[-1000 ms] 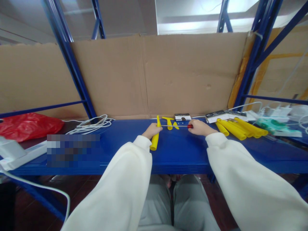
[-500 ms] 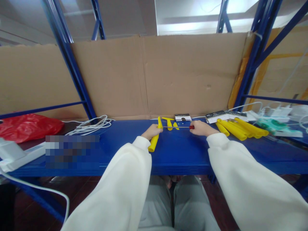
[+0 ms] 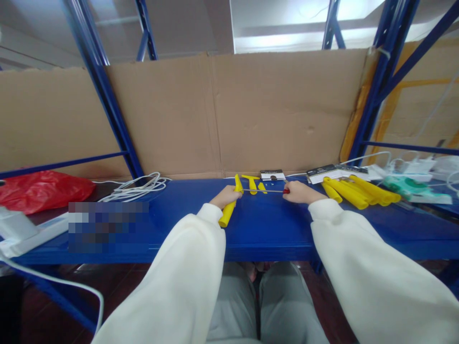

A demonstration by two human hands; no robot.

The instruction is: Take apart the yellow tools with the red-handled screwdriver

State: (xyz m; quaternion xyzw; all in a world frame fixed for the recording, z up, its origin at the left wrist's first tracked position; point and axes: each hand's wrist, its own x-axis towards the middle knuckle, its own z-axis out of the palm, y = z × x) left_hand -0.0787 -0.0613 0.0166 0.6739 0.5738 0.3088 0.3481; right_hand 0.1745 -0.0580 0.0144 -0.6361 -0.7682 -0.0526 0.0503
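My left hand (image 3: 228, 196) is closed around a yellow plastic piece (image 3: 227, 215) with a thick tubular lower end and a narrow top, held tilted above the blue table (image 3: 265, 224). In my right hand (image 3: 299, 192) is a screwdriver (image 3: 267, 191), gripped by its red handle. Its long thin shaft runs level to the left, and the tip meets the yellow piece beside my left fingers; the exact contact is too small to make out. Behind the shaft lie a T-shaped yellow part (image 3: 253, 184) and a small yellow part (image 3: 262, 188), with tiny pale bits close by.
Several yellow tubular pieces (image 3: 346, 192) lie to the right, near black-and-white packaging (image 3: 328, 173). A small black-and-white box (image 3: 272, 175) sits against the cardboard wall (image 3: 215, 114). On the left are coiled white cable (image 3: 139, 187), a red plastic bag (image 3: 46, 190) and a white power strip (image 3: 39, 235).
The lower end of the yellow piece has swung slightly left, and the screwdriver sits a touch lower in view. Both hands keep their holds.
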